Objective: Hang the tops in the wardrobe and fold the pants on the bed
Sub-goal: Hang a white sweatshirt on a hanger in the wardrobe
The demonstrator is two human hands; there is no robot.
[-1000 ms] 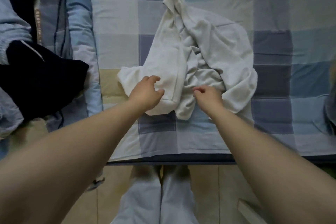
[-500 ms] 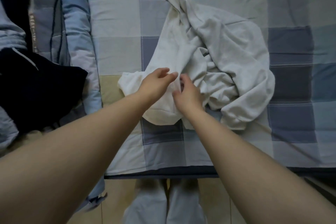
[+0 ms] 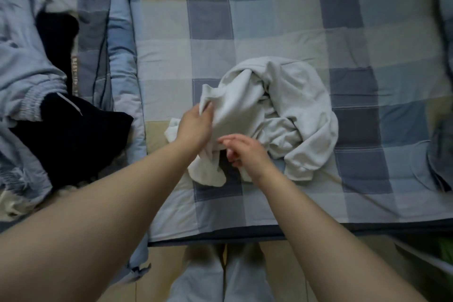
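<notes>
A crumpled white garment lies in the middle of the checked bed. My left hand grips its left part and lifts a fold of the cloth off the bed. My right hand hovers just below and right of that fold, fingers loosely curled, and I cannot tell whether it holds any cloth. A white end of the garment hangs down between my wrists.
A dark navy garment and a light blue garment with an elastic waistband lie heaped on a quilt at the left. The bed's near edge runs above my legs and the tiled floor.
The left hand has closed on the white cloth and raised it. The far end of the garment has been drawn toward me, so it is more bunched. The camera view has tilted up the bed.
</notes>
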